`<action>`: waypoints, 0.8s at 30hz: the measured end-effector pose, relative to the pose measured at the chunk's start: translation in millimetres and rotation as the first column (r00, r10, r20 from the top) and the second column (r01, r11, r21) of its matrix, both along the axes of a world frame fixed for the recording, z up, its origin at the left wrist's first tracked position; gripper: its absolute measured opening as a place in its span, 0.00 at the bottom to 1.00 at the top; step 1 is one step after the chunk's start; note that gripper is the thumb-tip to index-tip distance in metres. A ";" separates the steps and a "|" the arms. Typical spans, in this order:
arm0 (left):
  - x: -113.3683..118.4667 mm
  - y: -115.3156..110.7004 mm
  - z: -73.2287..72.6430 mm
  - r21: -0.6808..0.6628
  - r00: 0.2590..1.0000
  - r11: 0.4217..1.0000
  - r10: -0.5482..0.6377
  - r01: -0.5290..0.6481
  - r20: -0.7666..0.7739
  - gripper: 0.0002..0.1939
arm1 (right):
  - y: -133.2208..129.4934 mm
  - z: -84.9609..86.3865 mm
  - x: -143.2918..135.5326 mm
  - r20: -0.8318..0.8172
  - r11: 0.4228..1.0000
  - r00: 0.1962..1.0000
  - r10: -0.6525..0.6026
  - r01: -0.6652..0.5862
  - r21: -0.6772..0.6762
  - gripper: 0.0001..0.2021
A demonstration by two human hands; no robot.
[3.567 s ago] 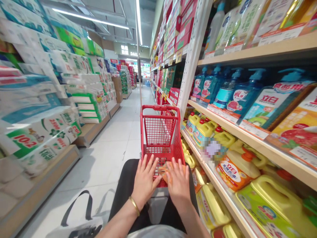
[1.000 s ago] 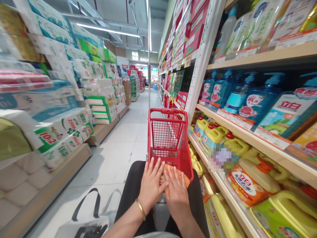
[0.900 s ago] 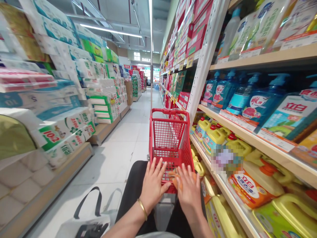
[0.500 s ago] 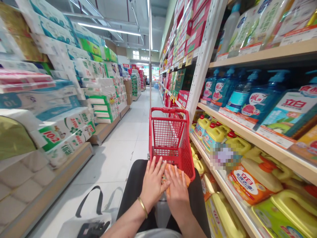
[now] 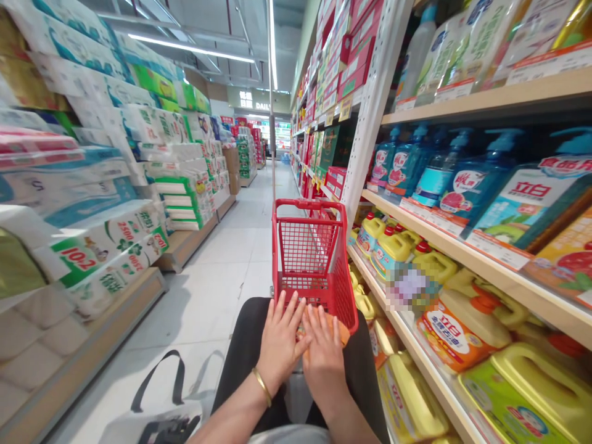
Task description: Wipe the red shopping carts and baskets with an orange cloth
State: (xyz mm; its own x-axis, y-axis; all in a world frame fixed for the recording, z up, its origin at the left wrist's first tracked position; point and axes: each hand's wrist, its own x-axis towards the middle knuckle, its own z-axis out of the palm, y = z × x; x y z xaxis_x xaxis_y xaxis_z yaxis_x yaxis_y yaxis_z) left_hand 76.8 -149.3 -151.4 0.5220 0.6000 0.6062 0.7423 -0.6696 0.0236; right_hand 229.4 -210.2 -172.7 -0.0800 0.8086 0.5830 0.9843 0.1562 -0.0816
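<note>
My right hand (image 5: 320, 353) spreads over an orange item (image 5: 343, 330) at the near edge of the cart (image 5: 342, 295), left hand (image 5: 280, 336) open alongside; set down or not, unclear.

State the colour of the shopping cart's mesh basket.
The mesh basket is red; the head view shows it best.

bangle (image 5: 262, 387): thin, gold-tone, l wrist (image 5: 271, 377) | trousers (image 5: 241, 345): blk, plain | top (image 5: 289, 435): lt grey, partly in view
</note>
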 end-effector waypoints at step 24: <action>1.9 -0.2 -1.0 0.005 0.999 1.000 -0.021 0.020 0.033 0.44 | -11.9 18.5 77.2 -0.137 0.951 0.941 -0.310 0.307 -0.039 0.26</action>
